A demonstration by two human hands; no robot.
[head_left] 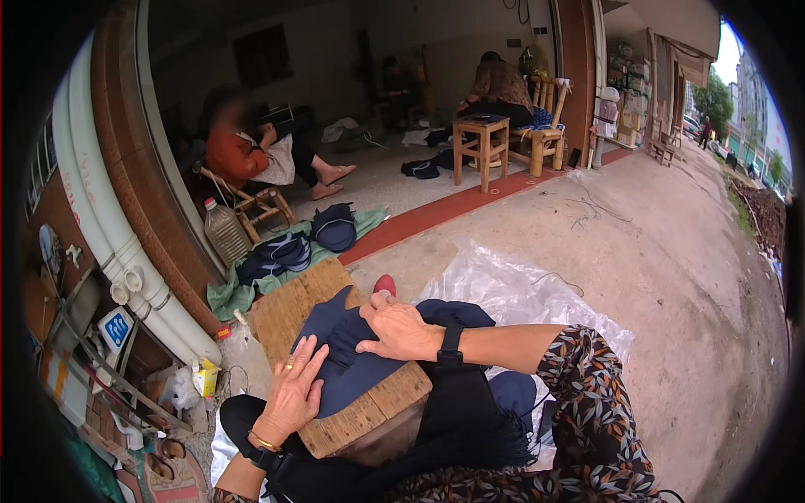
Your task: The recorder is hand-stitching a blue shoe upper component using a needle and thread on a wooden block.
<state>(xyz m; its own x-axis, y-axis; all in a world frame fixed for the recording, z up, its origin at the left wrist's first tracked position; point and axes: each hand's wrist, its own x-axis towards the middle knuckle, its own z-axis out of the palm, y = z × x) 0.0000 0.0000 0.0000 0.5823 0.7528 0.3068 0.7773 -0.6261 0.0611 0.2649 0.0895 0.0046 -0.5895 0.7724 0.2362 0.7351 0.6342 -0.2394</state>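
A navy cloth piece (pixel 335 381) lies spread over a worn wooden stool (pixel 377 417) in front of me, with dark marks and small creases at its middle. My left hand (pixel 293 390) rests flat on the cloth's left side, fingers stretched and apart. On the upper right part of the cloth sits my right hand (pixel 401 331), its thumb stretched away from bent fingers that press down; the fingertips are partly hidden. Another dark-blue cloth piece (pixel 465 313) shows behind my right wrist. More navy cloth (pixel 511 391) lies under my right forearm.
Clear plastic sheeting (pixel 537 289) covers the ground at right. Beyond the stool, dark caps (pixel 334 228) lie on a green sheet (pixel 369 220). A person in red (pixel 231 155) sits at left; another (pixel 501 84) sits near a wooden stool (pixel 480 130). White pipes (pixel 126 243) stand at left.
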